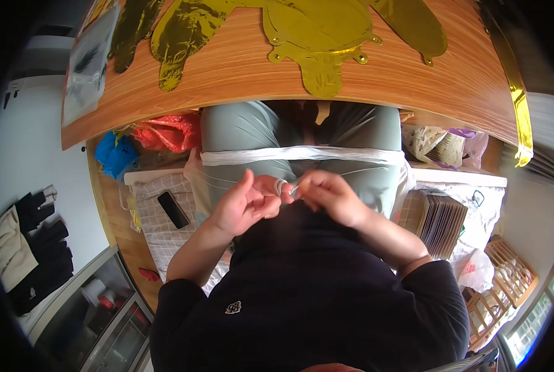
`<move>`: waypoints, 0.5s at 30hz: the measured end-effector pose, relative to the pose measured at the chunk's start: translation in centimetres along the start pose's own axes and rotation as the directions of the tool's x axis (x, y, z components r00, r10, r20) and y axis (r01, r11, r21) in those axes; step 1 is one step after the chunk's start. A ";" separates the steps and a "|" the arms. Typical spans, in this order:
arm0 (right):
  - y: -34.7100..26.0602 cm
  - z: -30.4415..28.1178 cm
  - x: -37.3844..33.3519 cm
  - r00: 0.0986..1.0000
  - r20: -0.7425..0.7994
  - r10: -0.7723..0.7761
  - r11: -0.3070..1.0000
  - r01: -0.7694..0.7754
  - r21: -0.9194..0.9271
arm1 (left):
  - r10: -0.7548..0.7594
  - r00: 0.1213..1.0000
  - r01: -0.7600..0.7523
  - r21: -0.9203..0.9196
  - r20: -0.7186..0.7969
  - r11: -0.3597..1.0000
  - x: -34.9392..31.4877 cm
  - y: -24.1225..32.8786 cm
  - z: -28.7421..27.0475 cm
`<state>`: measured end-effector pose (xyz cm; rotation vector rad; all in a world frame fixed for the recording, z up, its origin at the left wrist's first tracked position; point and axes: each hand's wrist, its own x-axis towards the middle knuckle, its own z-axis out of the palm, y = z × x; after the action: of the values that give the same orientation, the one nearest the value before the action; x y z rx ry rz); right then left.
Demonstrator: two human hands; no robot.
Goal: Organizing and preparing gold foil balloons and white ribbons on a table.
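From the head view, I see both hands meeting over the lap: the right hand (328,195) has its fingertips pinched on a thin white strand (281,185), while the left hand (246,204) keeps a looser grip, thumb lifted away, with a few loops of that strand round its fingers. Just ahead of the grip, a long white bundle (302,152) lies across both thighs, with fine threads trailing near its ends. Judging by that, the handling is partway along: some loops are around the fingers, the bundle is not gathered up, and how much is left I cannot tell (the right fingers are blurred, too). As for containers, ahead and left of the grip sit a crumpled red bag (168,133) and a blue bag (116,155), contents hidden from me. Ahead and right is a patterned bag (426,144). To the right and nearer the body is a whitish plastic bag (477,271), its contents unclear. Far ahead and left, on the surface (227,80), a clear pouch (89,68) shows something dark inside; gold foil pieces (317,31) lie straight ahead.
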<state>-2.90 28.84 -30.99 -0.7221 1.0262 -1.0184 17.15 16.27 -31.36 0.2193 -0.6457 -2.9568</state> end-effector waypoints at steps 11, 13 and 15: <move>0.1 -0.9 0.8 0.972 0.093 0.217 0.975 -0.212 -0.064 | -0.046 0.962 0.146 0.361 -0.270 0.921 0.9 0.3 0.0; -0.1 -2.2 1.3 0.978 0.002 0.210 0.972 -0.210 0.103 | -0.081 0.964 0.102 0.071 -0.254 0.992 1.3 0.1 0.0; -0.9 -2.5 2.0 0.978 -0.039 0.203 0.918 -0.177 0.354 | -0.144 0.975 0.121 -0.136 -0.170 0.983 1.6 0.0 -0.2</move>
<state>-5.23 26.56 -31.83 -0.2873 0.9262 -1.0280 15.60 15.93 -31.71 0.5302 -0.4372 -3.0414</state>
